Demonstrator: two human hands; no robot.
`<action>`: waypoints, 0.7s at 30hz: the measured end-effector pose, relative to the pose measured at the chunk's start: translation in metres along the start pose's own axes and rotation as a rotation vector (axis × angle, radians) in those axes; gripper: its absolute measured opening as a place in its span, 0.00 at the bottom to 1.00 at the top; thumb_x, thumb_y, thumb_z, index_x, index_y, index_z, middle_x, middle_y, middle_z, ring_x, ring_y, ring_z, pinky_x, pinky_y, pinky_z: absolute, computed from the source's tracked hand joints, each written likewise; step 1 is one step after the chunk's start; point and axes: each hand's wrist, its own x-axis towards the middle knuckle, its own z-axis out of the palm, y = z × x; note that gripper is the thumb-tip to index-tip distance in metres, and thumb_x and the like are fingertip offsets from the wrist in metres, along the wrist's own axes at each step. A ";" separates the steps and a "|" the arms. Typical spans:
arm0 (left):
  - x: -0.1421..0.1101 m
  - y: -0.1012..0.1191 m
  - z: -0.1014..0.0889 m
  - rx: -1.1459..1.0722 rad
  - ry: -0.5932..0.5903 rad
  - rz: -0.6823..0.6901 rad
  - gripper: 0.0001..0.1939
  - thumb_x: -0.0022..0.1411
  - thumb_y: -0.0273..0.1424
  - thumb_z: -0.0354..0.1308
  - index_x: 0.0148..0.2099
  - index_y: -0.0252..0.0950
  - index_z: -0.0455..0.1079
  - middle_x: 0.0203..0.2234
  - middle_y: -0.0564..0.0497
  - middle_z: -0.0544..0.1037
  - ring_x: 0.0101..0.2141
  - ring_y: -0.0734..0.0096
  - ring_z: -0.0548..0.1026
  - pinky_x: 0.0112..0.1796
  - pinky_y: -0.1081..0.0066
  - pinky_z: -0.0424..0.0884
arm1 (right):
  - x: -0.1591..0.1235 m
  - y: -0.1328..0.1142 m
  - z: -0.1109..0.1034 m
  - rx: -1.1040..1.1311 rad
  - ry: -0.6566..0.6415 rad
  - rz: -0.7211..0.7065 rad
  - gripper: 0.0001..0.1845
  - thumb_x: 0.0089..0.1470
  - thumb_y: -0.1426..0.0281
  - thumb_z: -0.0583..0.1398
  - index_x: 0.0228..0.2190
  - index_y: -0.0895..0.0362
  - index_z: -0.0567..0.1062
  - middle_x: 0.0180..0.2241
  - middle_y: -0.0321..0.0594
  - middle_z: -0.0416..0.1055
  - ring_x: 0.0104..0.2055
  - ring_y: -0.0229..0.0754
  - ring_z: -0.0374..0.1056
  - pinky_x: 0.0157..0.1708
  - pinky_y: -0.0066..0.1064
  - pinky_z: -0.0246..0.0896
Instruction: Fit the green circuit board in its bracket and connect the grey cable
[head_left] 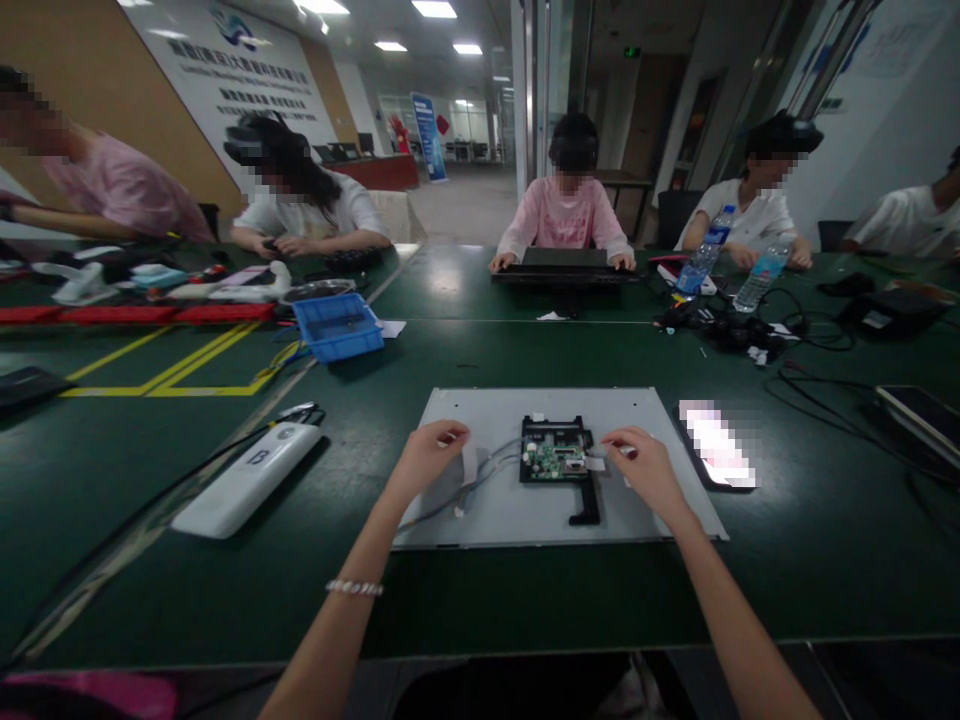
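While right hand [651, 468] curls, circuit board [550, 461] lies just left.

A bracelet [355, 588] of pale, shiny beads circles the left forearm [328, 645] near the wrist; the right forearm [724, 590] is bare.

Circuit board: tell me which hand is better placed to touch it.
Probably the right hand: it is nearer the circuit board; the left hand is farther off, with cables between.
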 end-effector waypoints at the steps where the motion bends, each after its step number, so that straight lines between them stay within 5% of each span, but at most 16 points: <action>1: -0.001 0.002 -0.004 -0.040 0.007 -0.019 0.11 0.56 0.36 0.53 0.36 0.37 0.73 0.31 0.50 0.78 0.32 0.68 0.73 0.34 0.69 0.68 | 0.000 -0.001 0.000 -0.005 0.003 -0.004 0.10 0.52 0.69 0.55 0.33 0.55 0.76 0.36 0.41 0.72 0.37 0.42 0.68 0.33 0.31 0.63; 6: -0.003 0.016 -0.010 -0.139 0.033 -0.040 0.12 0.57 0.38 0.52 0.37 0.36 0.72 0.31 0.50 0.78 0.33 0.67 0.74 0.34 0.70 0.68 | -0.001 -0.005 -0.001 -0.024 -0.004 -0.019 0.11 0.53 0.70 0.54 0.33 0.56 0.76 0.36 0.43 0.72 0.37 0.43 0.68 0.34 0.32 0.63; 14: -0.002 0.017 0.022 -0.056 0.017 0.032 0.10 0.56 0.35 0.52 0.34 0.36 0.72 0.29 0.51 0.77 0.31 0.68 0.73 0.36 0.70 0.68 | 0.001 -0.004 0.004 -0.005 0.009 -0.054 0.11 0.55 0.69 0.53 0.36 0.55 0.75 0.37 0.42 0.72 0.37 0.42 0.68 0.34 0.32 0.64; 18: -0.006 0.010 0.029 -0.017 0.022 0.053 0.10 0.56 0.34 0.51 0.36 0.36 0.72 0.31 0.50 0.77 0.32 0.68 0.73 0.37 0.70 0.68 | -0.005 -0.040 -0.004 0.173 -0.037 -0.143 0.10 0.55 0.66 0.55 0.36 0.54 0.75 0.38 0.41 0.72 0.39 0.42 0.68 0.36 0.33 0.64; 21: -0.009 0.007 0.031 -0.011 0.003 0.072 0.11 0.57 0.33 0.51 0.37 0.36 0.72 0.32 0.49 0.77 0.32 0.68 0.73 0.37 0.70 0.69 | -0.032 -0.085 -0.023 0.532 -0.205 -0.261 0.09 0.57 0.64 0.55 0.34 0.51 0.75 0.36 0.39 0.72 0.40 0.40 0.68 0.38 0.32 0.65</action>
